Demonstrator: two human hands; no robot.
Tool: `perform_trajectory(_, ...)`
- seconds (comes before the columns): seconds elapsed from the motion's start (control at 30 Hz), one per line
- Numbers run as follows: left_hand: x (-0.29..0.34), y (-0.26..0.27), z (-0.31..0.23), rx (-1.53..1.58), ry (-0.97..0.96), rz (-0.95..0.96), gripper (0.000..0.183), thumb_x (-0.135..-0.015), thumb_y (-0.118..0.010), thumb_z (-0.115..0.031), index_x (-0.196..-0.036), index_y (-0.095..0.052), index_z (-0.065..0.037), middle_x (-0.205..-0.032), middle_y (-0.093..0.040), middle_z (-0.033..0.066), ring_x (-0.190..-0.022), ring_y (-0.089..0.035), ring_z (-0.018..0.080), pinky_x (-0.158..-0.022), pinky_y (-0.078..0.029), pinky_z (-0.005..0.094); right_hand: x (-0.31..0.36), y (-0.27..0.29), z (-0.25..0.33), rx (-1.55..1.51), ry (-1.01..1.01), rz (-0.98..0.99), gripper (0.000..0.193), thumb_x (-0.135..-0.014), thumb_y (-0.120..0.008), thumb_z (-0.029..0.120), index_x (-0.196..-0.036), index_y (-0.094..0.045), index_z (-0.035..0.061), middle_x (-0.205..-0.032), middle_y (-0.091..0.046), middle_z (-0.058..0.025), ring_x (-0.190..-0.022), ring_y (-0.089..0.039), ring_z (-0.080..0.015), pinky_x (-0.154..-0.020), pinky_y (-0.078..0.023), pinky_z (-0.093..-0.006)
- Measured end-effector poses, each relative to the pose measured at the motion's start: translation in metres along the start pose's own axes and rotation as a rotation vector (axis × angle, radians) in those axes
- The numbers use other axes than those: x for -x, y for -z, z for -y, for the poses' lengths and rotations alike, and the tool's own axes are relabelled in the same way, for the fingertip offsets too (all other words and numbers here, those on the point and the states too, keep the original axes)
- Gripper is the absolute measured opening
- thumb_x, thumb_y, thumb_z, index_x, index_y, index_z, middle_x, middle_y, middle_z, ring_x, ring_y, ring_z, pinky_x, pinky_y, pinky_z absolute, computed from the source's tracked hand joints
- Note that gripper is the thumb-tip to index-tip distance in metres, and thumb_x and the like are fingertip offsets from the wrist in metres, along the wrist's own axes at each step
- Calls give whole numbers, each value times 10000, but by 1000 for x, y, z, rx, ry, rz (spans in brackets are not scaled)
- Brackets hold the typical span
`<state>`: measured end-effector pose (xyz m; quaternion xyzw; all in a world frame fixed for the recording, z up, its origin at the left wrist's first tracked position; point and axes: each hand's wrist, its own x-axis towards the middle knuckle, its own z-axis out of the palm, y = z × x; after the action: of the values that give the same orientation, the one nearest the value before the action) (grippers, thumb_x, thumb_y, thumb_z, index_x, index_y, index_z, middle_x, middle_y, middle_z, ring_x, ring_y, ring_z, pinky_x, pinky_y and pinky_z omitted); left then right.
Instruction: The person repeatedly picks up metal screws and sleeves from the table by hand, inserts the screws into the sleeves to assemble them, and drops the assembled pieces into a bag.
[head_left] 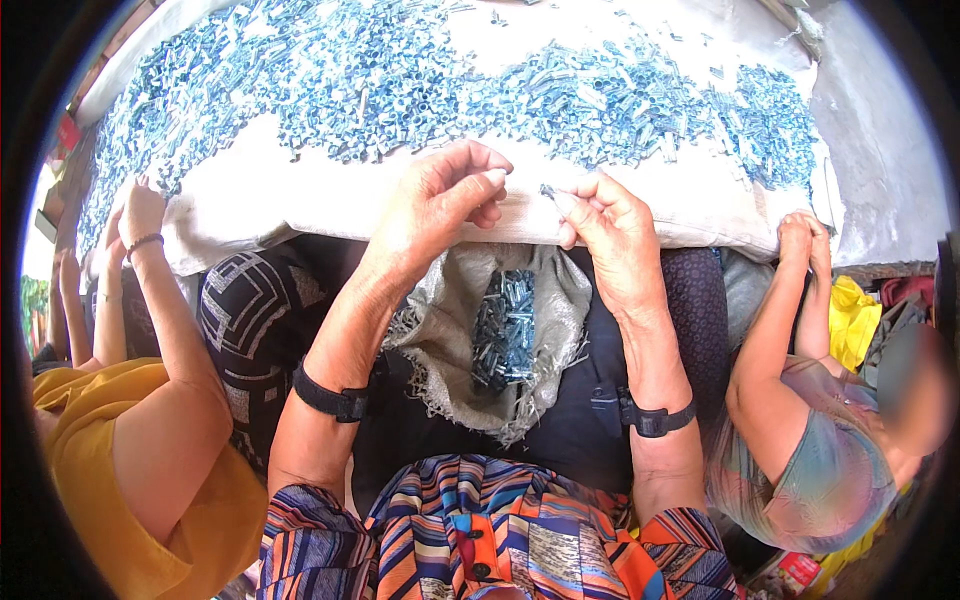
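At the far left a neighbour point(150, 440) in a yellow top reaches a hand point(140, 212) with a dark bracelet up to the edge of the white cloth point(330, 190) covering the table. A spread of small pale-blue metal pieces point(400, 75) lies across that cloth, beyond all the hands.

The left hand point(440, 205) is raised at the cloth's near edge, its fingers point(480, 180) curled with thumb and fingertips drawn together. Whether anything sits between them cannot be told; no piece shows there. A black wrist strap point(330, 400) circles that forearm, back toward the body.

Below the gap between the two hands, in the lap, lies a grey sack cloth point(450, 340) folded open, cradling a small heap of pieces point(505, 330).

Just right of the left fingertips, the right hand point(610, 225) pinches a small metal piece point(549, 190) between thumb and forefinger. The piece pokes out leftward toward the left hand, over the cloth's edge and a little short of touching the other fingers. A black strap point(655, 420) wraps this wrist too.

Further right, a second neighbour point(820, 470) in a grey-green top holds both hands point(805, 235) together at the cloth's right edge, with yellow fabric point(850, 320) beside that arm.
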<state>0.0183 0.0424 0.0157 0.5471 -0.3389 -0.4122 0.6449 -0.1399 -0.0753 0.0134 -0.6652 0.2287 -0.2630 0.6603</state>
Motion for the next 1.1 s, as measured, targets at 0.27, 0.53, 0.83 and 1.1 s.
perform_trajectory(0.27, 20, 0, 6, 302, 47, 60, 114, -889, -570, -124, -974, -582, -48, -746, -597, 19, -601, -555, 90, -565, -455, 210, 11, -14, 4, -49, -28, 37, 55, -879, -598, 74, -909, -600, 28, -730, -550, 27, -641, -513, -40, -584, -435, -183)
perform_trajectory(0.53, 26, -2, 9, 362, 55, 99, 106, -896, -575, -132, -963, -564, -49, -756, -618, 50, -610, -572, 103, -577, -473, 224, 16, -18, 3, -151, 45, 115, 64, -875, -593, 45, -935, -601, 25, -773, -578, 13, -675, -526, -46, -614, -450, -186)
perform_trajectory(0.83, 26, -2, 16, 469, 76, 141, 129, -891, -591, -155, -924, -568, -33, -749, -622, 59, -602, -572, 104, -575, -489, 232, 21, -16, -8, -129, 65, 71, 78, -877, -597, 45, -952, -597, 25, -802, -583, 6, -687, -531, -49, -633, -467, -198)
perform_trajectory(1.1, 24, 0, 22, 532, 130, 176, 101, -892, -582, -134, -883, -570, -35, -711, -602, 49, -593, -570, 106, -553, -486, 222, 25, -24, -18, -534, -91, 117, 68, -885, -586, 58, -940, -588, 18, -778, -577, -9, -665, -537, -76, -634, -462, -212)
